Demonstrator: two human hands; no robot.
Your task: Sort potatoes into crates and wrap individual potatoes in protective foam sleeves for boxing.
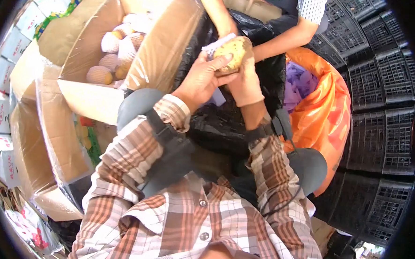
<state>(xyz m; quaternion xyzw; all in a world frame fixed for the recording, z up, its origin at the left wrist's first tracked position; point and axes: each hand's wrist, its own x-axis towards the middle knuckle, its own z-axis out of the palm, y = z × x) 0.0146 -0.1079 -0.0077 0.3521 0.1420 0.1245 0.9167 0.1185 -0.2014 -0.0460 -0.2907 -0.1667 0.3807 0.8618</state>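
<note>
A yellow, dark-speckled round fruit (232,53) is held between my two hands, above a container lined with black plastic (214,130). My left hand (205,76) grips its lower left side, the thumb across the front. My right hand (245,84), in a pale glove, holds it from the right and below. A white foam net (217,42) shows at the fruit's upper left edge; whether it touches the fruit I cannot tell. Pale paper (217,97) lies under my hands. Another person's forearms (286,44) reach in from above, one hand partly hidden behind the fruit.
At the left stands an open cardboard box (163,39) holding several fruits in foam nets (110,42). An orange sack (321,111) with purple paper pieces (297,85) is at the right. Black plastic crates (365,137) are stacked beyond it; white cartons (0,111) line the far left.
</note>
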